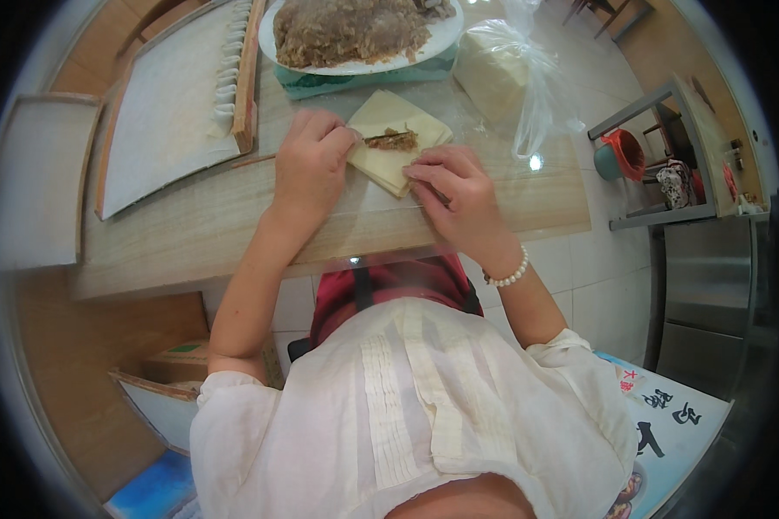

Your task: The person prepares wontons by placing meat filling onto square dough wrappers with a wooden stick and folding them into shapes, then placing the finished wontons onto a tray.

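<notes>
A stack of square, pale yellow dough wrappers [378,170] lies on the table in front of me. On the top wrapper sits a small strip of brown minced filling [399,141], with a thin dark strip along its upper side; what that strip is, I cannot tell. My left hand [315,156] pinches the left corner of the top wrapper between thumb and forefinger. At the lower right edge, my right hand [457,191] grips the wrapper with its fingertips. Beyond the stack, a white plate [445,40] carries a large mound of the same filling [350,32].
A wood-edged tray [162,123] at the left holds a row of folded dumplings [227,84] along its right side. Another tray [39,181] overhangs the table's left end. A clear plastic bag [500,71] with pale yellow contents stands right of the plate. The table's edge [285,263] is near me.
</notes>
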### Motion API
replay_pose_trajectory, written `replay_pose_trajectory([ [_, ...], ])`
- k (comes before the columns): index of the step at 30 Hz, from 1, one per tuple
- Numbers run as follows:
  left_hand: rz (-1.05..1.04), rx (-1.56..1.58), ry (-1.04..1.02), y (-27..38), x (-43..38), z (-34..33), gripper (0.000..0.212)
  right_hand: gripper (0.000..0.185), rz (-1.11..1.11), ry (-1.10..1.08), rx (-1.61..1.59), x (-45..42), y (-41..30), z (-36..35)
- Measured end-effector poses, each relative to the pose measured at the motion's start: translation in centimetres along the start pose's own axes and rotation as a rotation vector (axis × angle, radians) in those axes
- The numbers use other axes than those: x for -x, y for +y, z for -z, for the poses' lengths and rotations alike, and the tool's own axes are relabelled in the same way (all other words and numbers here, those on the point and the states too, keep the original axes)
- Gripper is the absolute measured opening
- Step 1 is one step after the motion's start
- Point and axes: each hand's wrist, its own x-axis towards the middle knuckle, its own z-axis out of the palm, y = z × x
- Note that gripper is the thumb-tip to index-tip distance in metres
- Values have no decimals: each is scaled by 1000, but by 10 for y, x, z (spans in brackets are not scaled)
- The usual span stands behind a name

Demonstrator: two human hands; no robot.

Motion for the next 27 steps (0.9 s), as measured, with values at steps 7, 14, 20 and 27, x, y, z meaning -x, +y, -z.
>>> replay_pose_trajectory([
  [7,11,17,38,11,-7,13,18,23,19,-50,77,-2,-3,-1],
  [14,-126,-73,-47,18,-7,14,18,20,46,-42,107,-4,-4,-2],
  [20,-16,-58,59,15,-1,22,15,17,40,-49,132,-5,-3,-1],
  [27,66,63,3,-8,4,0,16,16,54,-65,96,-9,-5,0],
])
